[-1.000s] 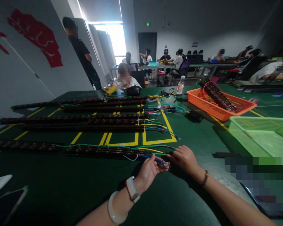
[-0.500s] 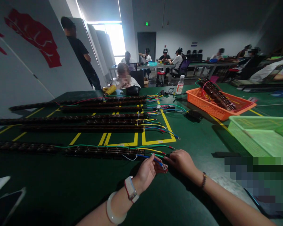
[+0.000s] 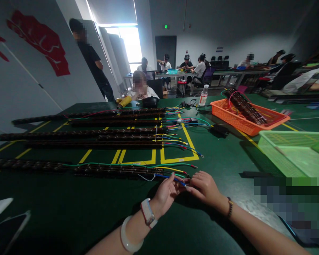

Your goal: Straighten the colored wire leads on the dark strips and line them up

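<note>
From the dark bundle (image 3: 117, 170), the blue wire (image 3: 181, 183) is slanting rightward and slightly nearer the wearer, the left hand (image 3: 165, 194) is pinching it thumb against fingers, and the right hand (image 3: 206, 188), nearer its tip, is bending its fingers there, whether gripping I cannot tell.

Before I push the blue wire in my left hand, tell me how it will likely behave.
The blue wire probably bends yet springs back, running nearly straight across your left hand. Being slender, it should feel light.
</note>
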`<state>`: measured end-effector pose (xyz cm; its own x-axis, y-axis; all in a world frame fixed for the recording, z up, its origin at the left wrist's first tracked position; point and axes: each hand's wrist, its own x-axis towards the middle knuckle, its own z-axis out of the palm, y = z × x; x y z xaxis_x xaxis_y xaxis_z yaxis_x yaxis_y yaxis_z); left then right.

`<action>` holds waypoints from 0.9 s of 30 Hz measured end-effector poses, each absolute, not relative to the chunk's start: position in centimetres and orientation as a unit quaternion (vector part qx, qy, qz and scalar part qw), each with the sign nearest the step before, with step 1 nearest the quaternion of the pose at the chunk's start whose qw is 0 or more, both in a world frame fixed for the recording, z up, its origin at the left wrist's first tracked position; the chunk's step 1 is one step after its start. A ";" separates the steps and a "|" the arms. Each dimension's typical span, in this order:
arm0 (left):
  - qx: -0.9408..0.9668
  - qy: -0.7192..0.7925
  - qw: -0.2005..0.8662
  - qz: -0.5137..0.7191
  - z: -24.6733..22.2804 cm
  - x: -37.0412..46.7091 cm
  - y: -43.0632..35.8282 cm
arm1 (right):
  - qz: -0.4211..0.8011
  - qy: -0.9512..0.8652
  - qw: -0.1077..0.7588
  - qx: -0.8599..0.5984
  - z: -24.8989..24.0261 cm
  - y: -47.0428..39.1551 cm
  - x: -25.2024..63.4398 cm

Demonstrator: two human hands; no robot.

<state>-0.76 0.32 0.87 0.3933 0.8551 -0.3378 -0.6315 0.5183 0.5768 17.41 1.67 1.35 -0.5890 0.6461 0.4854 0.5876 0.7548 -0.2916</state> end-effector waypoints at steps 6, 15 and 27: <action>0.184 0.284 0.811 0.478 0.6 -0.5 0.5 | 0.096 -0.874 0.286 -0.380 1.2 1.7 16.7; 0.183 0.297 0.809 0.473 0.5 -0.6 0.4 | 0.079 -0.889 0.257 -0.370 1.1 1.5 16.3; 0.443 0.346 0.761 0.323 0.9 -0.2 -0.7 | 0.076 -0.859 0.241 -0.445 0.7 2.6 16.6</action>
<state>-0.17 -0.66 0.87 0.5511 0.7990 -0.2407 -0.1859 0.3988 0.8980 16.57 2.64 0.70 -0.4889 0.8008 0.3459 0.7278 0.5931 -0.3444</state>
